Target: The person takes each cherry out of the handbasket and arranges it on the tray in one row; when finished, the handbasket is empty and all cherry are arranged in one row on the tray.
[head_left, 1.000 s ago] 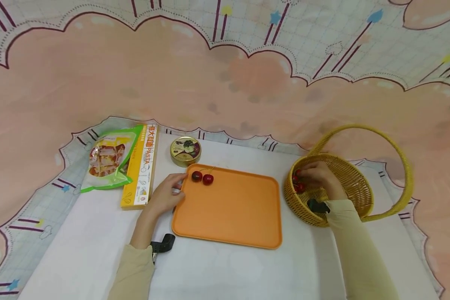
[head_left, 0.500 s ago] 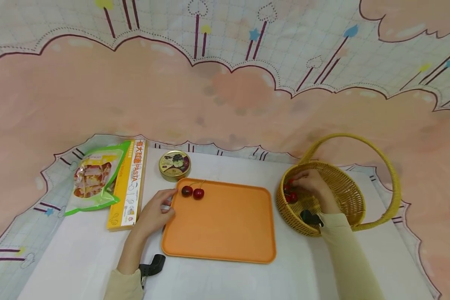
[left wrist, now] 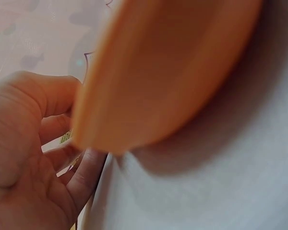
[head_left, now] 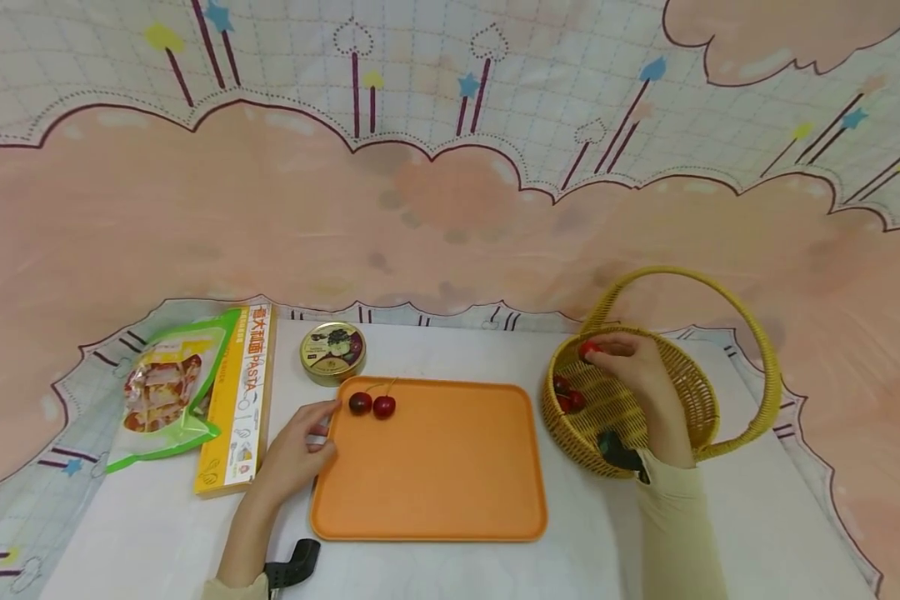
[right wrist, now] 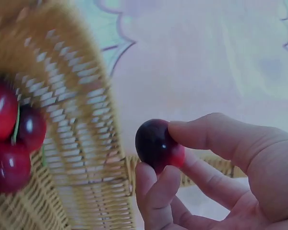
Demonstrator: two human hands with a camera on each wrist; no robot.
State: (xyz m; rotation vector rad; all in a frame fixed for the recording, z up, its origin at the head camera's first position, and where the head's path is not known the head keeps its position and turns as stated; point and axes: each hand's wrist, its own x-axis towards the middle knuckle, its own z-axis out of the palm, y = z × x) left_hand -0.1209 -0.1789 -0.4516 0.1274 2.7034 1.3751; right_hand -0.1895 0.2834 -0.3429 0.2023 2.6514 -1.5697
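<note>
My right hand (head_left: 633, 362) pinches a dark red cherry (right wrist: 159, 145) between thumb and fingertips, over the yellow wicker basket (head_left: 708, 392). Several more cherries (right wrist: 9, 165) lie inside the basket, one with a green stem showing. The left hand (head_left: 294, 450) rests at the left rim of an orange tray (head_left: 435, 467), its thumb and index fingertip touching the edge. Seen from the left wrist, that hand's fingers are loosely bent beside the tray, some partly hidden by it. Two cherries (head_left: 372, 405) with joined stems sit in the tray's far left corner.
A round gold tin (head_left: 333, 352) stands just behind the tray. To the left are a yellow pasta box (head_left: 232, 408) and a green-edged food bag (head_left: 168, 383) leaning over it. The basket's tall handle (head_left: 765, 367) arches up on the right. A patterned cloth (head_left: 285, 208) hangs behind the table.
My right hand has risen away from the cherries in the basket with one cherry in its fingertips. The left hand stays at the tray's rim. The head view has shifted.
</note>
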